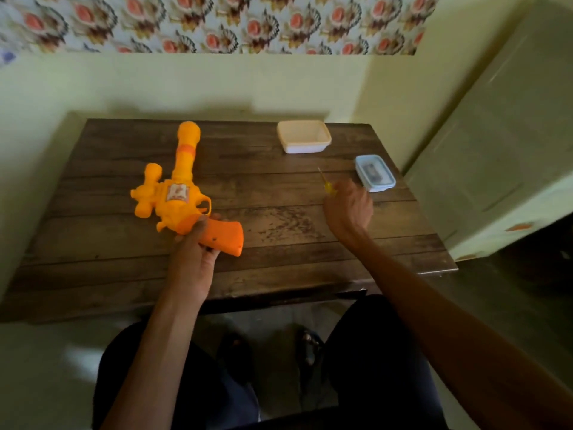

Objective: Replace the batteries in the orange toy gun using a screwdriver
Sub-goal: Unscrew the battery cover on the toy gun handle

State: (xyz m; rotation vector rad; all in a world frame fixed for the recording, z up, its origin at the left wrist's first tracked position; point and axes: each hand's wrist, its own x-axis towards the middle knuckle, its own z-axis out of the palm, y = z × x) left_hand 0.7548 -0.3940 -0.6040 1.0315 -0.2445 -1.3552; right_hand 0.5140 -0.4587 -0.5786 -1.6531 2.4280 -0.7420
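The orange toy gun (178, 193) lies on the wooden table (279, 231), barrel pointing away from me, darker orange grip toward me. My left hand (192, 259) is closed around that grip. To the right, my right hand (348, 207) holds a small yellow-handled screwdriver (326, 183), whose thin shaft sticks up and to the left. Most of the handle is hidden by my fingers. A small box with a blue lid (374, 172) sits just beyond my right hand, with something dark inside that I cannot make out.
A white lidless plastic container (304, 136) stands at the table's far edge. A pale cabinet (502, 169) is close on the right, and the wall runs behind the table. My knees and feet are below the near edge.
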